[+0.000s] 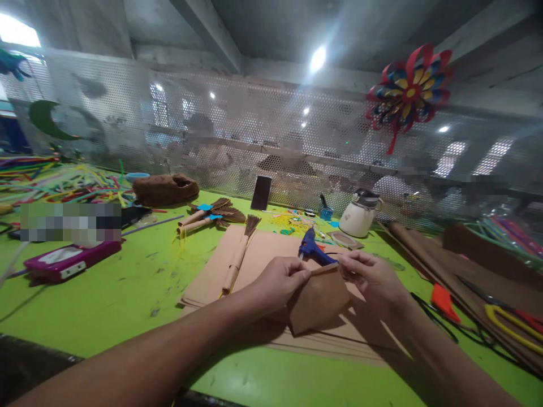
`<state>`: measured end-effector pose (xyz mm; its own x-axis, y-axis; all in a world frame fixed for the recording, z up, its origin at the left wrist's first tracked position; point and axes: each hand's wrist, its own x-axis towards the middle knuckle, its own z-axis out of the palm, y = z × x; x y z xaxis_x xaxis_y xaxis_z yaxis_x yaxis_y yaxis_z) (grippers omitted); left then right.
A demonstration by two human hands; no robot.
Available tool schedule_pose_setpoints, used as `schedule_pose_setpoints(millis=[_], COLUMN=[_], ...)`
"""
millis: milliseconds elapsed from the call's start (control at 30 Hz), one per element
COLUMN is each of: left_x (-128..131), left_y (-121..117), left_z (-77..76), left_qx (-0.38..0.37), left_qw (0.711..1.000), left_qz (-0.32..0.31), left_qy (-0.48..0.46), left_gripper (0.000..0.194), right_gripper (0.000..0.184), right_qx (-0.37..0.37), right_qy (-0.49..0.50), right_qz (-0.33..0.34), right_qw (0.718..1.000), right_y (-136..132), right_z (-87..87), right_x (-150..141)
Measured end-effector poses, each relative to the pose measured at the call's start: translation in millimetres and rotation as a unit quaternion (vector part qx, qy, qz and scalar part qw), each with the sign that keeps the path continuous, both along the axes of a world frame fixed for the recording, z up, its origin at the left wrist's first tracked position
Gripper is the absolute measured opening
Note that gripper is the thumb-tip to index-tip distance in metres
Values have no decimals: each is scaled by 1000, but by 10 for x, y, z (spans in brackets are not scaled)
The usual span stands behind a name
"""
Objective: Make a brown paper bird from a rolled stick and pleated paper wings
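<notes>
A sheet of brown paper (319,302) is held up between my two hands, its top edge folded over. My left hand (278,282) pinches the top left of that edge between thumb and fingers. At the top right corner, my right hand (369,277) pinches the same sheet. Just behind the fold lies a blue glue gun (311,246). Beneath everything is a stack of tan paper sheets (271,240). On the stack's left side rests a rolled paper tube (236,264) with a dark fringed end.
More fringed rolls (203,217), a brown pouch (165,189), a phone (261,193) and a white jug (360,215) stand farther back on the green table (119,299). Yellow-handled scissors (511,322) and an orange tool (444,302) lie right; a purple power strip (72,261) left.
</notes>
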<state>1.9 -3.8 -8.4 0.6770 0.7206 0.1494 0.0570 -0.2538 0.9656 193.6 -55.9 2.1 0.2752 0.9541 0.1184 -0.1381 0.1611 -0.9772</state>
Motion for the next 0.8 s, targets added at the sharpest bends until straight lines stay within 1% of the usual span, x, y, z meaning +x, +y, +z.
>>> schedule_pose_setpoints(millis=[67, 133, 233, 300, 400, 467, 600, 733, 800], left_x=[7, 18, 34, 36, 28, 19, 9, -8, -22], left_y=[5, 2, -3, -4, -16, -32, -51, -43, -40], left_z=[-4, -5, -10, -13, -9, -7, -26, -22, 4], left_qx=[-7, -11, -25, -35, -38, -48, -57, -44, -47], left_qw=[1000, 1000, 1000, 999, 998, 997, 997, 997, 996], left_qz=[5, 7, 0, -19, -42, -51, -59, -54, -54], left_qy=[-1, 3, 14, 7, 8, 17, 3, 31, 52], left_gripper=[23, 24, 25, 26, 27, 28, 25, 24, 25], right_gripper=[22, 25, 31, 30, 27, 26, 26, 27, 29], right_qx=[24, 20, -23, -40, -55, -56, -28, -39, -43], right_qy=[14, 17, -39, -79, -64, -45, -67, -51, -87], right_qz=[-26, -30, 19, 47, 68, 72, 58, 70, 61], right_qw=[999, 999, 999, 995, 994, 995, 996, 996, 993], right_y=[22, 16, -32, -68, -97, -103, -117, -146, -160], right_z=[1, 8, 7, -19, -89, -128, -150, -115, -76], right_x=[14, -32, -158, -226, -271, -291, -371, -415, -390])
